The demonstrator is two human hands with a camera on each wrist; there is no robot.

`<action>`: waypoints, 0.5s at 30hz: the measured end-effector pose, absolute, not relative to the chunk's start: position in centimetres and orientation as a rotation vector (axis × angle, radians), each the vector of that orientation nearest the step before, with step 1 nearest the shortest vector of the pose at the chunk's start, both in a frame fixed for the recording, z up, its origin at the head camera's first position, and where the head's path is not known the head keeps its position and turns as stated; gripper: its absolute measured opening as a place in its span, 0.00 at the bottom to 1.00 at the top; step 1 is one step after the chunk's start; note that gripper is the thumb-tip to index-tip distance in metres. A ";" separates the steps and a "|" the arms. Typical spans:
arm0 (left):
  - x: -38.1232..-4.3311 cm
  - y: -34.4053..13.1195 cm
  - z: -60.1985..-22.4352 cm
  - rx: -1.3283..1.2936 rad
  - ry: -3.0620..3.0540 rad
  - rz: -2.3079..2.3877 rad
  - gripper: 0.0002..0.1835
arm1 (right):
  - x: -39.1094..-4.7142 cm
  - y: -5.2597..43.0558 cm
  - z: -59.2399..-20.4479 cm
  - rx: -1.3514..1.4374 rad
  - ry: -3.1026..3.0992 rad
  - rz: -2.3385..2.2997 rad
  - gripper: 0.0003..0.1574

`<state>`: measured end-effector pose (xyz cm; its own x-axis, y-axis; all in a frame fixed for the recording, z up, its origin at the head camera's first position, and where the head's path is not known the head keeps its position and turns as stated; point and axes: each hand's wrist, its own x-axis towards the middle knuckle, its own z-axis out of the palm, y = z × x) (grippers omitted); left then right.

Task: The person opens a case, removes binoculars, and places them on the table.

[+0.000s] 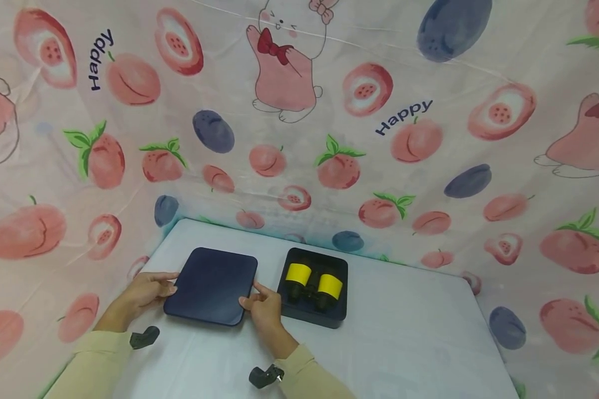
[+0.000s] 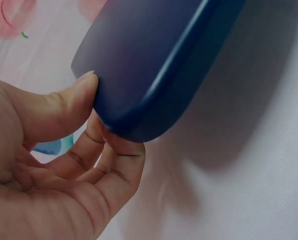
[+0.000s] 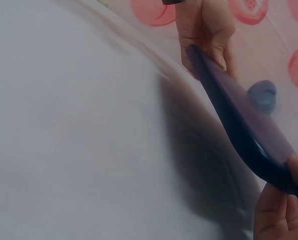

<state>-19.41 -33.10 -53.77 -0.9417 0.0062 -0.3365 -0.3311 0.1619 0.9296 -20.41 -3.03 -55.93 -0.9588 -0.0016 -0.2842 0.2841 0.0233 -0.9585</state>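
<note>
A dark blue, square lid with rounded corners (image 1: 212,285) is held a little above the table, its shadow falling on the white cloth in both wrist views. My left hand (image 1: 147,291) pinches its left edge, thumb (image 2: 86,92) on top and fingers curled beneath. On the opposite edge my right hand (image 1: 265,307) grips it between thumb and fingers. Just right of that hand stands a dark open box (image 1: 309,318) of similar outline. Binoculars with yellow barrels (image 1: 298,274) and black parts lie inside it.
A white-covered table (image 1: 404,332) extends to the right of the box. Behind and at both sides hangs a curtain (image 1: 299,149) printed with fruit and rabbits. Small black devices (image 1: 145,337) sit at both wrists, by the beige sleeves (image 1: 100,360).
</note>
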 end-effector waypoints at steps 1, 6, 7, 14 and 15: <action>-19.4 -33.1 -53.8 -0.316 2.179 1.852 0.31 | -20.4 -3.1 -55.9 0.297 2.088 -2.037 0.39; -19.5 -33.2 -54.0 -0.330 2.183 1.845 0.31 | -20.3 -3.2 -56.2 0.281 2.095 -2.026 0.39; -19.5 -33.2 -54.0 -0.329 2.188 1.840 0.31 | -20.3 -3.2 -56.2 0.284 2.089 -2.030 0.40; -19.7 -33.3 -53.9 -0.314 2.208 1.828 0.32 | -20.3 -3.4 -56.5 0.265 2.094 -2.039 0.40; -19.7 -33.3 -53.8 -0.313 2.211 1.826 0.32 | -20.3 -3.4 -56.6 0.259 2.095 -2.041 0.40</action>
